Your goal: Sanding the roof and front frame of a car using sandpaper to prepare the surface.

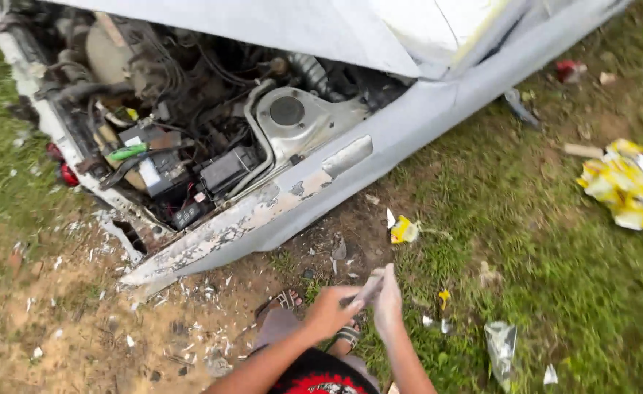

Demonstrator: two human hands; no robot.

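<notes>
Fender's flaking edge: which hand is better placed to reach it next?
Probably the left hand: it sits nearer the fender, while the right hand lies farther out; both touch the grey strip.

Both bare forearms rise from the bottom edge of the head view and converge near the lower middle. The left hand [330, 310] comes in from the lower left, its arm angled up and to the right, fingers curled closed with the knuckles turned upward. The right hand [388, 300] stands just beside it, touching or nearly touching, held more upright with the fingers pointing up and pressed together. Both hands are blurred, so single fingertips cannot be told apart
</notes>
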